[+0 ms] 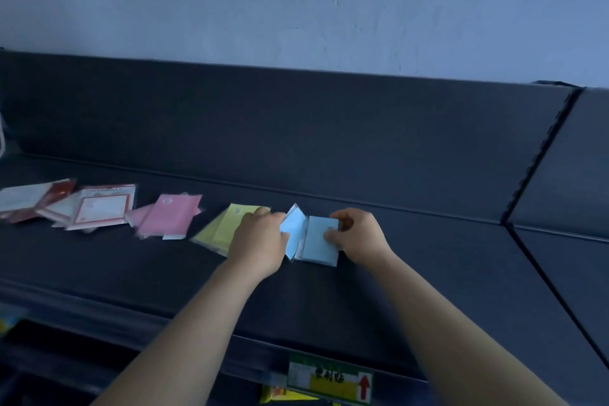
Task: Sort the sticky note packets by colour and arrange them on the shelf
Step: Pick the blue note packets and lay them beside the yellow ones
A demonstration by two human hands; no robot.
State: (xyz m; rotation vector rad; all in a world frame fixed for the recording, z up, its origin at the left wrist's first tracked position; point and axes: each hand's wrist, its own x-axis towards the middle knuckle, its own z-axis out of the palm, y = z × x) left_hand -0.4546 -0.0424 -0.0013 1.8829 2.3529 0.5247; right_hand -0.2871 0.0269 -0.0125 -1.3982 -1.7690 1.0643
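Looking pretty far along here, I'd say. On the dark navy metal shelf (395, 273) the colours already sit in a row, left to right: a sloppy heap of red-and-white bordered packets (99, 211) in clear wrap, then a loose fan of pink packets (171, 219), then the pale yellow-green packets (227, 227), and at the right end the light-blue sticky note packets (318, 242), lying flat on the shelf just beside the yellow ones. Both hands are on the blue group. The right hand (359, 237) has its thumb on top of the flat stack and its fingers curled over the far edge. The left hand (260, 241) has its fingers curled in against a tilted blue packet (294, 229) that stands up on edge and leans on the stack; I'm guessing it pinches that one, but the fingertips are hidden. So sorting looks basically done. What's left, as far as I can tell, is laying that last blue one flat and tidying, because the red and pink piles are messy and overlapping. I can't tell if more packets wait out of view.
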